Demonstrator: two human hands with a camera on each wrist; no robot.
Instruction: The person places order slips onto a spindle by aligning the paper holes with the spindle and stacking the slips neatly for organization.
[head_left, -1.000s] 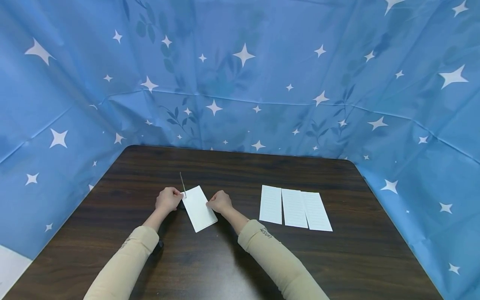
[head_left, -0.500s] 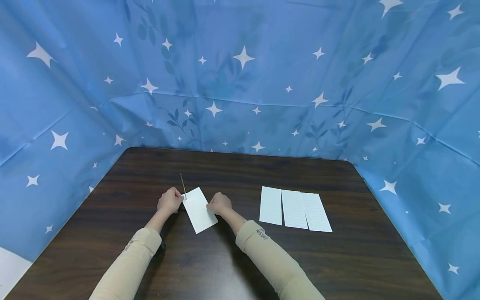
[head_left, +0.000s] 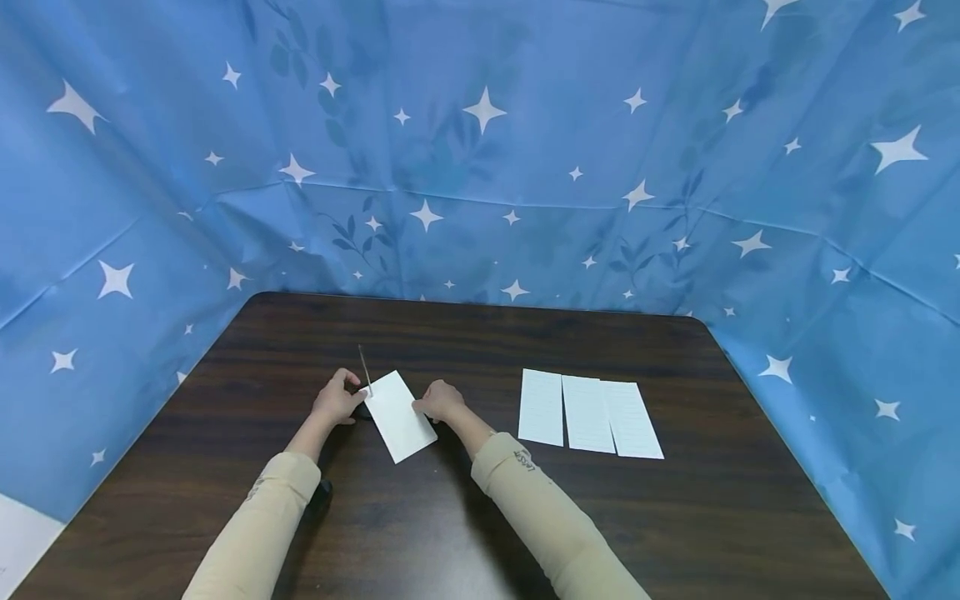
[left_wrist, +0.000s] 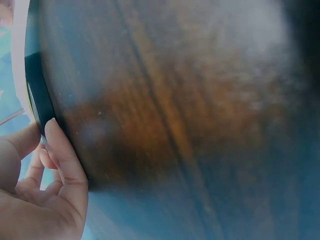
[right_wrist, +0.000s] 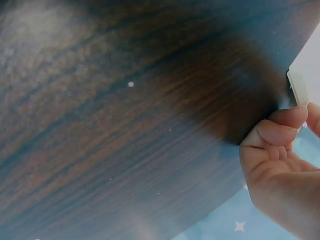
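A small stack of white paper (head_left: 401, 425) is tilted between my two hands over the dark table. At its upper left corner is a black binder clip (left_wrist: 40, 90), with a thin metal arm (head_left: 364, 367) standing up. My left hand (head_left: 337, 398) pinches the clip's lower end between thumb and a finger beneath, its index finger raised in the head view. My right hand (head_left: 441, 402) grips the stack's right edge between thumb and curled fingers. In the right wrist view the stack's edge (right_wrist: 299, 89) shows some thickness. Most of the clip's body is hidden from above.
Three white printed sheets (head_left: 588, 415) lie side by side on the brown wooden table (head_left: 480, 517), right of my right hand. A blue curtain with white stars (head_left: 480, 167) hangs behind and at both sides of the table.
My left index finger has lifted away from the thumb at the stack's corner. The right hand and the paper stack have barely moved.
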